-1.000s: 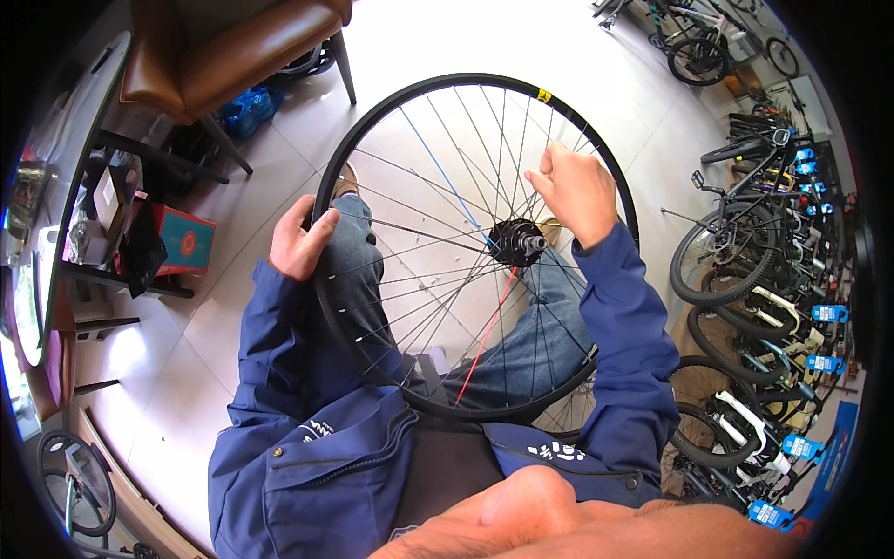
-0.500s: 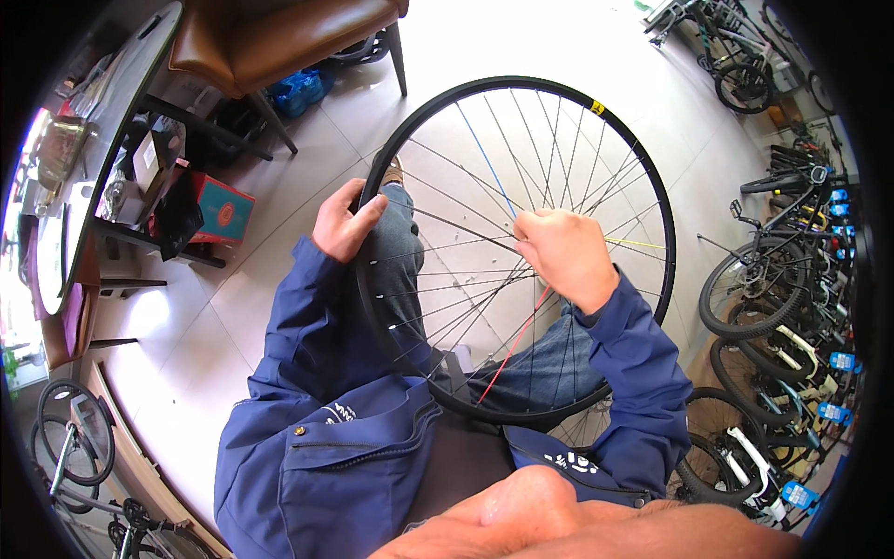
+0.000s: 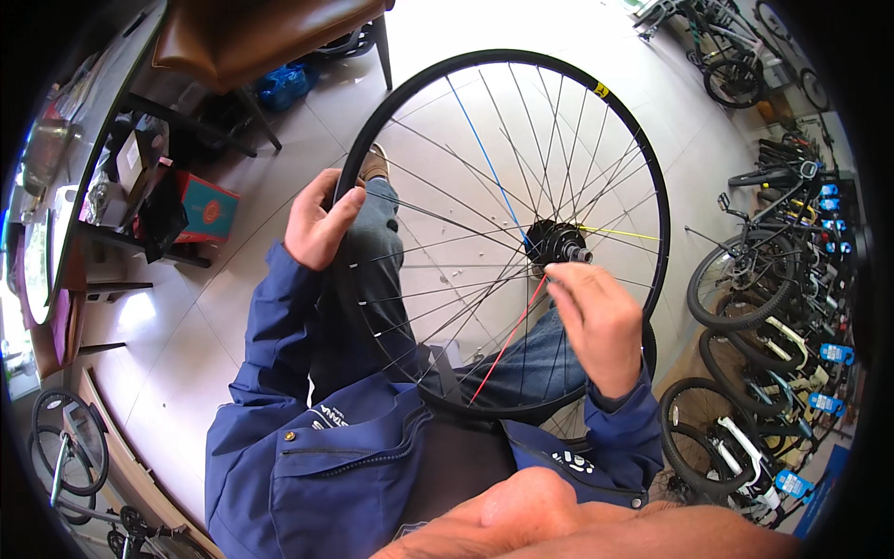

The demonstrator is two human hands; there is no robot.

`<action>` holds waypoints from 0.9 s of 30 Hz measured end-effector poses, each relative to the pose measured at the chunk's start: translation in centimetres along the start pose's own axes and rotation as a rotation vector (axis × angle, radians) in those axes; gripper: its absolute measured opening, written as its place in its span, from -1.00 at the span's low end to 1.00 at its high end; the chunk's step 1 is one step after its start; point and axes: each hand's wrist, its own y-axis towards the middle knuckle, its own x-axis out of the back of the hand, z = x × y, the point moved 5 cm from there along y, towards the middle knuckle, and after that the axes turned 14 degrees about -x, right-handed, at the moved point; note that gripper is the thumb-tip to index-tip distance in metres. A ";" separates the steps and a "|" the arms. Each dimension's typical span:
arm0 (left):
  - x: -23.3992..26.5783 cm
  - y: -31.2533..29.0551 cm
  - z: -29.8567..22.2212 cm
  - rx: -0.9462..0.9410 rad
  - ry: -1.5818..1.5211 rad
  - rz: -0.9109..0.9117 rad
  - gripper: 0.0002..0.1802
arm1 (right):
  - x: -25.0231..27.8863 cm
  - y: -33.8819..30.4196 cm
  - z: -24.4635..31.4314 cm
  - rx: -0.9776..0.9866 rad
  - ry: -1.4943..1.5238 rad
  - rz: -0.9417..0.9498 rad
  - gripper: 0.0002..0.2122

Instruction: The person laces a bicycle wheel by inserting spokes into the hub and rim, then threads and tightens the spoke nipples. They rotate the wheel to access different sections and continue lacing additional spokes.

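A bicycle wheel with a black rim (image 3: 664,200) stands tilted over my lap. My left hand (image 3: 318,222) is closed around the rim's left side, thumb on the near face. Most spokes are dark, but one is a blue spoke (image 3: 487,160), one a red spoke (image 3: 509,340) and one a yellow spoke (image 3: 619,233). At the centre, the black hub (image 3: 549,244) shows with its axle end toward me. Just below the hub, my right hand (image 3: 605,326) has its fingers loosely bent, thumb apart, with nothing visible between them, close to the red spoke's inner end.
Parked bicycles (image 3: 745,279) line the right side, and another bicycle (image 3: 70,447) stands at lower left. A brown leather chair (image 3: 251,47) is at upper left, near a table (image 3: 102,121) with a red and teal box (image 3: 209,207) beneath it.
My right hand has left the hub area where it pinched among the spokes and moved down and right, its fingers loosened. The hub now shows. My left hand still holds the rim.
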 end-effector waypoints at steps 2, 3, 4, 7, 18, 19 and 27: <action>-0.3 0.7 -1.7 -0.002 -0.023 0.016 -0.59 | -0.5 -1.6 0.2 0.045 -0.023 -0.023 -0.68; -0.8 1.0 -2.6 -0.018 -0.034 0.002 -0.57 | -1.3 -2.0 0.1 0.068 -0.043 -0.011 -0.66; -1.2 1.4 -3.6 -0.042 -0.019 0.024 -0.56 | -2.0 -2.4 0.0 0.068 -0.091 -0.015 -0.66; -2.1 2.1 -6.3 -0.095 -0.024 0.026 -0.54 | -3.2 -3.2 -0.5 0.101 -0.154 -0.083 -0.66; -2.5 2.1 -11.8 -0.200 -0.159 -0.009 -0.43 | -1.1 -7.0 -2.4 0.195 0.014 -0.456 -0.63; -2.5 2.3 -12.1 -0.228 -0.174 -0.001 -0.43 | -0.8 -7.4 -2.6 0.203 0.011 -0.481 -0.63; -2.9 4.2 -12.3 -0.275 -0.226 0.042 -0.48 | 0.2 -8.7 -5.0 -0.165 0.148 -0.509 -0.71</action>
